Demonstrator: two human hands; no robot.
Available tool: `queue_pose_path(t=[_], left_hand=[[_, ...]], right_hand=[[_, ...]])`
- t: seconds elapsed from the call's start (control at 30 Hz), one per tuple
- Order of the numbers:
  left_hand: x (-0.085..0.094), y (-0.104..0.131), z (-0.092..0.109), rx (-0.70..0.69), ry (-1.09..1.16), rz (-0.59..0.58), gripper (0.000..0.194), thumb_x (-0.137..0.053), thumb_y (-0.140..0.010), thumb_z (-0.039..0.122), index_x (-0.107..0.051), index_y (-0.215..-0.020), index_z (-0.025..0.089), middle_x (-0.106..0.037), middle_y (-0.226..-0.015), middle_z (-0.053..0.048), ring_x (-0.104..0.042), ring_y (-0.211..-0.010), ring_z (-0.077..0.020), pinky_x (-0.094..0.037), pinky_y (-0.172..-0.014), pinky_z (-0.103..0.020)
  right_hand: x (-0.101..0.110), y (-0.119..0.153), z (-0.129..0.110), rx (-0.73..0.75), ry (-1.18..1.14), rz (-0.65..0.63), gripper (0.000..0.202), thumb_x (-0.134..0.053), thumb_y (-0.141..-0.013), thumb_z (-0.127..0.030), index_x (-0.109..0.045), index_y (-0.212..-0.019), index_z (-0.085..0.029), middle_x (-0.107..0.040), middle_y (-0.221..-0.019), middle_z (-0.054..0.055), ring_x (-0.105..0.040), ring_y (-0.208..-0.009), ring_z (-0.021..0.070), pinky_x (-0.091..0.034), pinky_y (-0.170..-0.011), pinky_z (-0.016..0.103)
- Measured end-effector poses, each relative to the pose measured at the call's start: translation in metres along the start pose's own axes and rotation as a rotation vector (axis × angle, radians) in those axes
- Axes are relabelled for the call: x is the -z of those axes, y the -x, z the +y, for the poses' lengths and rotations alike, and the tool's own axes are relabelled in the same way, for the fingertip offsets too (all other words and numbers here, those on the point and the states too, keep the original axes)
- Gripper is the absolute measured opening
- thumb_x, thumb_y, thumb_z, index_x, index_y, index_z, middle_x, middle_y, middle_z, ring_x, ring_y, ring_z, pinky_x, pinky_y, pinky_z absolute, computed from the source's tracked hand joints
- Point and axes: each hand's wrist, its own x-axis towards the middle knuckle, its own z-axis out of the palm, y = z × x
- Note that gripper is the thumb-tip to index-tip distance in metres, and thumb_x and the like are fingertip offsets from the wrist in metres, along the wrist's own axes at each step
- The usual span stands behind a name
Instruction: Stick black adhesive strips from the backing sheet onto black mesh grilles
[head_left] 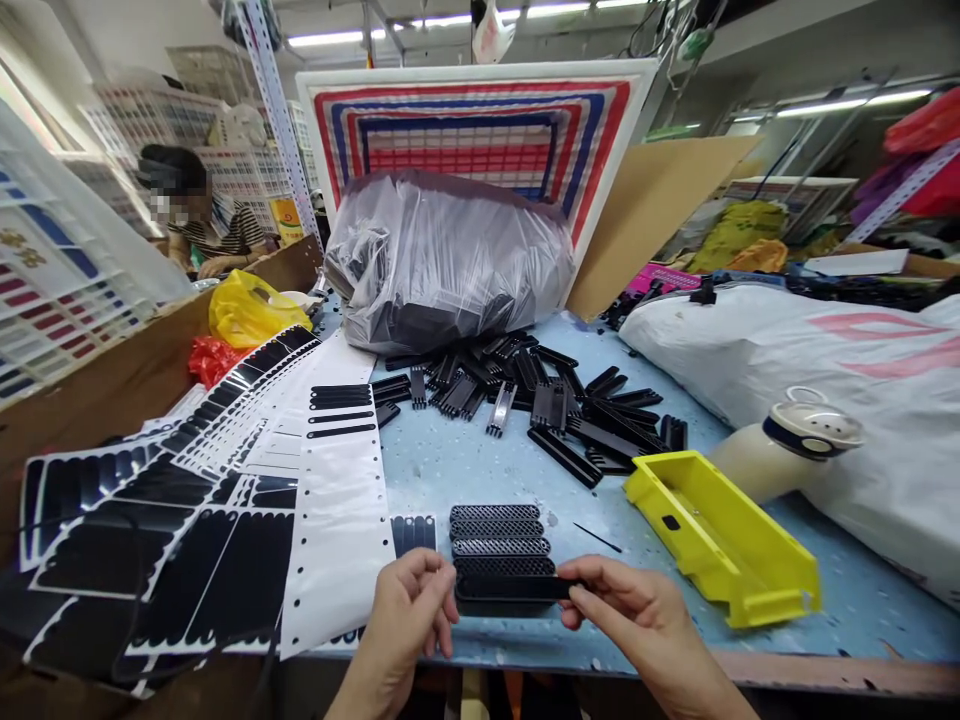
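A long black strip (510,588) with rounded ends lies over the nearest of several black plastic pieces lined up at the table's front. My right hand (622,605) pinches its right end between thumb and fingers. By its left end, my left hand (416,605) is closed, thumb against forefinger; whether anything sits in that pinch is hidden. Behind the strip, the row of black pieces (501,530) shows patterned, perforated-looking tops. A white backing sheet (341,520) with a few black strips (340,415) at its top lies left of my left hand.
More sheets of black strips (217,570) fan out at left. Loose black pieces (555,400) are heaped before a plastic bag (450,260). To the right are a yellow bin (727,540), a bottle (780,445), a white sack (885,380) and a thin black stick (598,537). A person (210,220) sits back left.
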Motion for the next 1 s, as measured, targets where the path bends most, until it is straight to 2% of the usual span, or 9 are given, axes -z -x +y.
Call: queue_pose_path(t=[0.1,0.2,0.3,0.4,0.5,0.6,0.67,0.8,1.0], left_hand=[[-0.004,0.005,-0.007,0.040,-0.017,-0.078,0.041,-0.073,-0.074,0.051,-0.057,-0.070,0.014,-0.064,-0.051,-0.001,-0.054,-0.032,-0.0071,-0.021,-0.032,-0.013],[-0.007,0.007,-0.013,0.053,0.029,-0.057,0.040,-0.076,-0.071,0.049,-0.055,-0.066,0.015,-0.064,-0.050,-0.001,-0.054,-0.031,-0.0076,-0.020,-0.031,-0.013],[-0.006,0.008,-0.016,0.060,0.074,-0.043,0.042,-0.077,-0.068,0.050,-0.054,-0.062,0.015,-0.064,-0.048,-0.002,-0.052,-0.030,-0.0073,-0.018,-0.031,-0.013],[-0.003,0.010,-0.014,0.071,0.090,-0.028,0.041,-0.077,-0.069,0.048,-0.054,-0.062,0.015,-0.064,-0.048,-0.002,-0.052,-0.030,-0.0068,-0.018,-0.031,-0.013],[-0.002,0.013,-0.010,0.093,0.096,-0.021,0.038,-0.076,-0.071,0.045,-0.054,-0.062,0.015,-0.064,-0.049,-0.002,-0.052,-0.031,-0.0058,-0.019,-0.032,-0.012],[-0.004,0.014,-0.010,0.105,0.110,-0.046,0.037,-0.076,-0.071,0.043,-0.054,-0.062,0.015,-0.065,-0.049,-0.003,-0.052,-0.031,-0.0055,-0.019,-0.032,-0.012],[-0.006,0.012,-0.014,0.113,0.122,-0.062,0.039,-0.076,-0.069,0.046,-0.054,-0.061,0.015,-0.065,-0.048,-0.003,-0.052,-0.029,-0.0061,-0.018,-0.031,-0.012],[-0.007,0.008,-0.028,0.141,0.146,-0.090,0.045,-0.078,-0.063,0.053,-0.054,-0.060,0.016,-0.063,-0.045,-0.003,-0.051,-0.027,-0.0084,-0.017,-0.027,-0.013],[-0.007,0.010,-0.034,0.163,0.089,-0.062,0.047,-0.078,-0.062,0.056,-0.055,-0.061,0.015,-0.063,-0.047,-0.003,-0.054,-0.030,-0.0103,-0.021,-0.028,-0.014]], right_hand=[[-0.003,0.005,0.002,-0.002,0.030,-0.035,0.046,-0.072,-0.074,-0.059,-0.077,-0.089,-0.016,-0.071,-0.060,0.006,-0.070,-0.060,0.0226,-0.060,-0.062,0.033],[-0.008,0.009,0.006,0.017,0.066,-0.055,0.044,-0.070,-0.076,-0.058,-0.077,-0.088,-0.016,-0.072,-0.060,0.006,-0.071,-0.059,0.0225,-0.060,-0.059,0.032],[-0.005,0.011,0.009,0.100,0.156,-0.034,0.036,-0.065,-0.082,-0.050,-0.079,-0.091,-0.017,-0.073,-0.060,0.006,-0.071,-0.055,0.0210,-0.058,-0.051,0.027],[0.007,0.009,0.008,0.294,0.325,0.100,0.024,-0.063,-0.084,-0.037,-0.080,-0.088,-0.020,-0.076,-0.067,0.005,-0.071,-0.054,0.0194,-0.057,-0.047,0.024],[0.015,0.006,0.001,0.556,0.490,0.234,0.015,-0.064,-0.084,-0.025,-0.079,-0.085,-0.022,-0.078,-0.077,0.005,-0.074,-0.067,0.0199,-0.059,-0.055,0.024],[0.006,0.008,-0.007,0.814,0.611,0.173,0.016,-0.064,-0.085,-0.016,-0.076,-0.095,-0.022,-0.078,-0.086,0.006,-0.073,-0.077,0.0197,-0.061,-0.070,0.028],[-0.006,0.010,-0.011,0.911,0.694,0.089,0.021,-0.062,-0.086,-0.014,-0.073,-0.103,-0.019,-0.077,-0.090,0.008,-0.071,-0.081,0.0213,-0.059,-0.074,0.032],[-0.025,0.013,-0.006,0.895,0.850,-0.014,0.020,-0.054,-0.087,-0.009,-0.070,-0.095,-0.017,-0.072,-0.079,0.008,-0.065,-0.069,0.0213,-0.053,-0.065,0.034],[-0.028,0.020,0.004,0.884,0.831,-0.054,0.025,-0.044,-0.090,-0.006,-0.066,-0.084,-0.018,-0.065,-0.072,0.006,-0.059,-0.064,0.0192,-0.047,-0.060,0.030]])
